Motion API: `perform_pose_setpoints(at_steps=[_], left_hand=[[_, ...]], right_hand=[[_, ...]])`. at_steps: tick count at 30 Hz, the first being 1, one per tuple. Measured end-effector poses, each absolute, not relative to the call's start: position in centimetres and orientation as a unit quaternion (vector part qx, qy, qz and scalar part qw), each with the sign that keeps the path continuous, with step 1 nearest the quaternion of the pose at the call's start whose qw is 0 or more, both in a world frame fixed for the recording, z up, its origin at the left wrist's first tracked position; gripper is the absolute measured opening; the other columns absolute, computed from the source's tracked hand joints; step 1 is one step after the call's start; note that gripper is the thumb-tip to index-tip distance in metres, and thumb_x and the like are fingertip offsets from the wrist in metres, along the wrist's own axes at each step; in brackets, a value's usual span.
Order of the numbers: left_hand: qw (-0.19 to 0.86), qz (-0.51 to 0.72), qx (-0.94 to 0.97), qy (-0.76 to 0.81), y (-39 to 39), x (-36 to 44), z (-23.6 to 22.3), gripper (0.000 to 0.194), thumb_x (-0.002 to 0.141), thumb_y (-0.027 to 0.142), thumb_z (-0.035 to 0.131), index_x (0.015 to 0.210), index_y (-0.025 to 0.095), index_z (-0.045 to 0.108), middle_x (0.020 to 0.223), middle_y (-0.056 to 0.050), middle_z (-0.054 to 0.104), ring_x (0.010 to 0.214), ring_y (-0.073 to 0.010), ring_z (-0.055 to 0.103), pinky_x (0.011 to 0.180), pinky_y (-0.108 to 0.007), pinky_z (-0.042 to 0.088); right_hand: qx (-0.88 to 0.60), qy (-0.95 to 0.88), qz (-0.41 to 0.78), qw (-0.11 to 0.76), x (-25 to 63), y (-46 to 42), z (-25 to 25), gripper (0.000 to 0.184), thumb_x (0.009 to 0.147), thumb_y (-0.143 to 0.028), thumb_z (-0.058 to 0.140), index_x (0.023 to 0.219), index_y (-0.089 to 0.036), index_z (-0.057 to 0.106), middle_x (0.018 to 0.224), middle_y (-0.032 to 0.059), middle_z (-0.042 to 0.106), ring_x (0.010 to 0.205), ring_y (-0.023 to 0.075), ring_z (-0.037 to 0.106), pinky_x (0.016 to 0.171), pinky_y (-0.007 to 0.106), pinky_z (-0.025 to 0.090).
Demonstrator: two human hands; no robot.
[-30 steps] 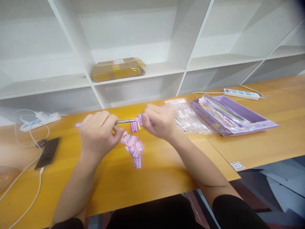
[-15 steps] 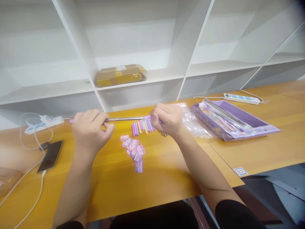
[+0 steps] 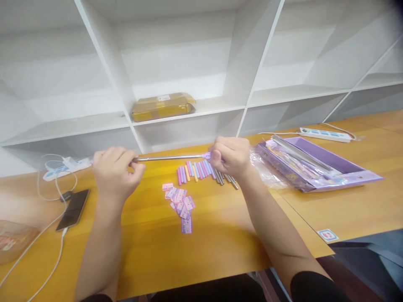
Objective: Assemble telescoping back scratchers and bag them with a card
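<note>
My left hand [image 3: 116, 172] is closed round one end of a thin silver telescopic rod [image 3: 166, 158], and a bit of purple shows beyond that fist. At the other end my right hand [image 3: 231, 156] grips a purple part of the same rod. It is held level above the table. Beneath it lies a row of pink, purple, blue and yellow sticks [image 3: 193, 170]. Several metal tubes [image 3: 233, 181] rest beside them, partly hidden by my right hand. Closer to me, small pink and purple printed cards [image 3: 181, 201] lie in an overlapping pile.
On the right, an open purple box [image 3: 340, 183] holds long packed pieces, with clear plastic wrap [image 3: 267, 172] beside it. A phone [image 3: 74, 209] on a cable and a power strip [image 3: 67, 167] are at left. A taped parcel [image 3: 163, 107] sits on the shelf.
The rod between my hands looks longer, as my right hand has shifted rightward, away from my left. More of the metal tubes shows below it. The view has also shifted slightly.
</note>
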State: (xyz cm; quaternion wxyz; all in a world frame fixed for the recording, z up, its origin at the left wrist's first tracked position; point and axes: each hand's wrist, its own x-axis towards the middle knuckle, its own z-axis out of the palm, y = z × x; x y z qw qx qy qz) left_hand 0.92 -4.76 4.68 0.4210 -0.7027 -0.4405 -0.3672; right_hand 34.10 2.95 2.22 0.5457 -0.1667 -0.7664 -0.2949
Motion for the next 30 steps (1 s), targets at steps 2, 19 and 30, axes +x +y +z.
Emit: perform_pose_setpoints(at_steps=[2,19,30], left_hand=[[0.417,-0.372,-0.706,-0.436,-4.6,1.1,4.5,0.018,0.075,0.006,0.06,0.075,0.024,0.055,0.067,0.001,0.059,0.067,-0.0201,0.053,0.071,-0.039,0.036],[0.372,-0.354,-0.752,-0.413,-4.4,2.3,4.1,0.021,0.087,0.004,0.055,0.08,0.023,0.06,0.074,0.0,0.066,0.07,-0.0201,0.059,0.072,-0.039,0.039],[0.349,-0.356,-0.748,-0.439,-1.8,1.5,2.7,0.021,0.086,0.005,0.052,0.077,0.023,0.058,0.07,0.001,0.064,0.065,-0.0189,0.057,0.071,-0.037,0.039]], right_hand=[[-0.168,-0.763,-0.293,0.551,34.2,3.2,2.2,0.03,0.103,-0.017,0.048,0.074,-0.024,0.053,0.061,-0.0028,0.05,0.053,0.0129,0.039,0.051,0.03,0.029],[-0.174,-0.781,-0.284,0.529,34.3,3.5,1.5,0.03,0.102,-0.017,0.05,0.073,-0.024,0.052,0.061,-0.0033,0.054,0.053,0.0125,0.041,0.052,0.03,0.029],[-0.237,-0.781,-0.293,0.498,33.9,5.2,0.0,0.035,0.108,-0.021,0.047,0.075,-0.023,0.058,0.065,-0.002,0.062,0.054,0.0119,0.046,0.053,0.029,0.03]])
